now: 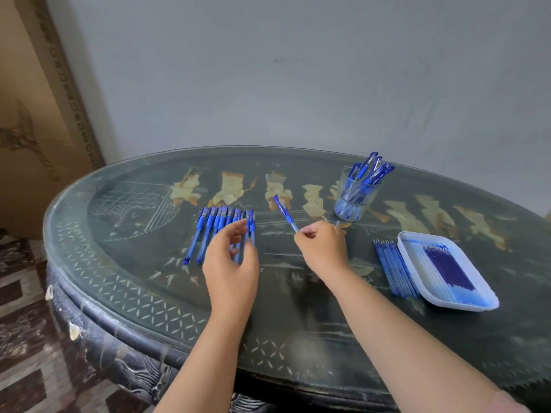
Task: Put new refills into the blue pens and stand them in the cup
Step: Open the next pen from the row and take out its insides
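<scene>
Partly hiding the pen row (208, 225), left hand (231, 263) fingers (235, 229) hang loose; right hand (323, 248) pinches one pen (284, 213).

Setting: dark oval table set against a plain wall, in soft, even light.

Wall (298, 70): pale grey-blue, matte, with faint scuffs and one small dark mark. Table (134, 281): glossy top with a clear rim, painted with pale tan figures along the far side, a white lattice drawing at the left, and a border band of small leaf-shaped lozenges. Its carved edge (98, 332) is chipped pale in two spots. Floor (21, 338): marbled tiles, brown and cream, in a stepped geometric pattern. Far left: a tan panel (26, 93) with an ornamented frame, standing beside the wall.
</scene>
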Available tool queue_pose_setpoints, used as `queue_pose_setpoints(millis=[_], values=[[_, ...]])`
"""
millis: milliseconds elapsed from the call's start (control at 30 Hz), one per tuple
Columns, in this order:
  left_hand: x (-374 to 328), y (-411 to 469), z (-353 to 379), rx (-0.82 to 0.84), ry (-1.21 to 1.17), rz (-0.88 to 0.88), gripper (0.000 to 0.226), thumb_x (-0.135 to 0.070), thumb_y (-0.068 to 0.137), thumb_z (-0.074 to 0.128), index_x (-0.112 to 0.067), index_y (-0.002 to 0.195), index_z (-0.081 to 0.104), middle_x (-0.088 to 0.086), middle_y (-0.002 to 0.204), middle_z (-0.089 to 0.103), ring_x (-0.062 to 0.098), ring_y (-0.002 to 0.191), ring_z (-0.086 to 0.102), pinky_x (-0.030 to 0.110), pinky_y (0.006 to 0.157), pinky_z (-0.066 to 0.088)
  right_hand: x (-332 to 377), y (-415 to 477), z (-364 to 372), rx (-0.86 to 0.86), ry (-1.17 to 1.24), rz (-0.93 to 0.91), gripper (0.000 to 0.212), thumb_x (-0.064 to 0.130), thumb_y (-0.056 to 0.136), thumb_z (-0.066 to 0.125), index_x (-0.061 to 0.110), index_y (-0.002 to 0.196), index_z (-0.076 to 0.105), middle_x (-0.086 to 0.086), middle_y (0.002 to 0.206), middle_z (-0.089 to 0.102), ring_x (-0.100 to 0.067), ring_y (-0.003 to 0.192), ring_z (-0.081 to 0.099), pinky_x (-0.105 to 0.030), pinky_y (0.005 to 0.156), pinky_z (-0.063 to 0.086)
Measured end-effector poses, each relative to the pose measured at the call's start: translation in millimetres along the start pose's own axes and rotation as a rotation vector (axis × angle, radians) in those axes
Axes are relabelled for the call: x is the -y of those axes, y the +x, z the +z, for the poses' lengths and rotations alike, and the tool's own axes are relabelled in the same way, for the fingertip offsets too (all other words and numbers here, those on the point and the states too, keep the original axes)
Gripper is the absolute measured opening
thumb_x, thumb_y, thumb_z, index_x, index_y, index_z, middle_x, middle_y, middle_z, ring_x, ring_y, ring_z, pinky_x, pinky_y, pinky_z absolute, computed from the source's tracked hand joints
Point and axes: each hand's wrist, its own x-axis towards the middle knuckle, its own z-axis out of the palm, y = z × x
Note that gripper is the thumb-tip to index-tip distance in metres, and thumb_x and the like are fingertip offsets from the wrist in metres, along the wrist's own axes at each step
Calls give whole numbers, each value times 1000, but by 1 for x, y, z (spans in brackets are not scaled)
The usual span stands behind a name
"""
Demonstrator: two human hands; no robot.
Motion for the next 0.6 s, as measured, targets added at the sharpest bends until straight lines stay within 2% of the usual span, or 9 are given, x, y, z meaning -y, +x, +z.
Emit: queue_pose_setpoints(millis=[67,133,200,267,333,400,467,533,600], values=[[5,-4,6,183,173,170,42,-11,90,65,-27,128,58,-22,118,58,0,112,53,21,97,41,-22,-15,-25,17,2,-117,5,16,89,65,18,85,68,7,81,65,-12,78,61,-26,72,51],[11,-10,12,371,318,329,56,-16,88,70,-24,139,51,-16,129,54,2,121,45,21,104,36,-47,-28,-45,65,-42,-202,5,14,91,65,19,89,67,13,85,60,-6,80,58,-19,73,49],[15,-15,17,496,407,446,51,-15,85,73,-22,134,58,-8,130,58,11,121,51,28,106,40,-71,-37,-55,84,-78,-251,10,12,92,64,22,90,66,17,88,58,-6,86,57,-24,79,49],[15,-22,20,545,445,504,33,-12,84,74,-17,117,70,-2,114,68,22,105,62,30,94,48,-90,-47,-60,57,-85,-294,14,9,93,62,23,90,65,18,89,57,-9,90,56,-29,84,49],[12,-27,22,560,446,504,20,-15,86,69,-15,105,75,0,99,71,24,90,67,29,81,49,-101,-56,-57,-23,-109,-376,11,11,93,61,22,92,65,14,91,58,-12,91,56,-34,85,48],[8,-32,21,576,480,537,22,-22,85,62,-16,101,76,-2,93,72,23,84,67,32,74,53,-104,-63,-52,-84,-165,-456,13,29,93,57,24,99,67,12,96,60,-14,93,57,-39,85,46],[6,-36,21,587,498,563,24,-24,85,61,-15,101,76,-2,94,73,21,84,67,33,75,55,-101,-68,-46,-103,-266,-497,30,49,91,47,32,106,67,15,98,63,-13,93,59,-40,81,41],[6,-38,21,603,477,543,23,-23,86,63,-16,104,75,-2,97,73,18,88,67,28,82,52,-100,-69,-42,-146,-338,-529,32,52,91,44,40,107,68,15,90,65,-16,86,60,-40,74,36],[6,-37,20,626,427,499,21,-20,86,67,-17,105,74,-3,98,73,13,90,65,16,86,45,-102,-67,-39,-184,-349,-542,31,51,92,42,45,108,69,14,80,61,-16,80,57,-39,72,32]])
